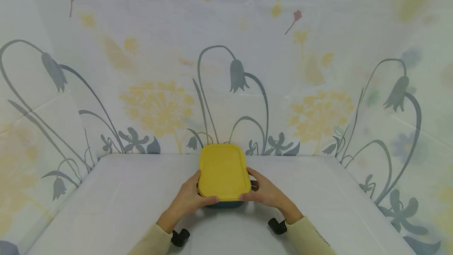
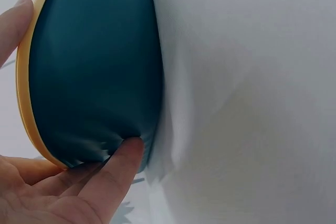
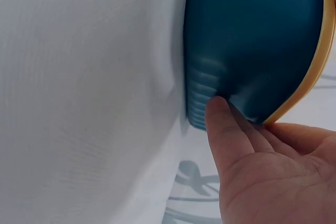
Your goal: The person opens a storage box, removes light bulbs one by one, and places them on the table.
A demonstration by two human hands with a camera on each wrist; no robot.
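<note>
A lidded food container sits at the far middle of the white table, with a yellow lid [image 1: 224, 172] on top and a dark teal body [image 2: 100, 66] below. My left hand [image 1: 187, 194] grips its left side, thumb along the lid's near edge and fingers against the teal wall. On the opposite side my right hand [image 1: 265, 192] holds it the same way, its fingers [image 3: 223, 124] touching the ribbed part of the wall. Both wrist views show the lid's rim lying along the top of the body. The inside of the container is hidden.
White cloth covers the table [image 1: 106, 207]. Behind it and at both sides hangs a white curtain [image 1: 226, 19] printed with grey and yellow flowers. Small black cameras [image 1: 180, 238] are worn at both wrists, over light sleeves [image 1: 152, 241].
</note>
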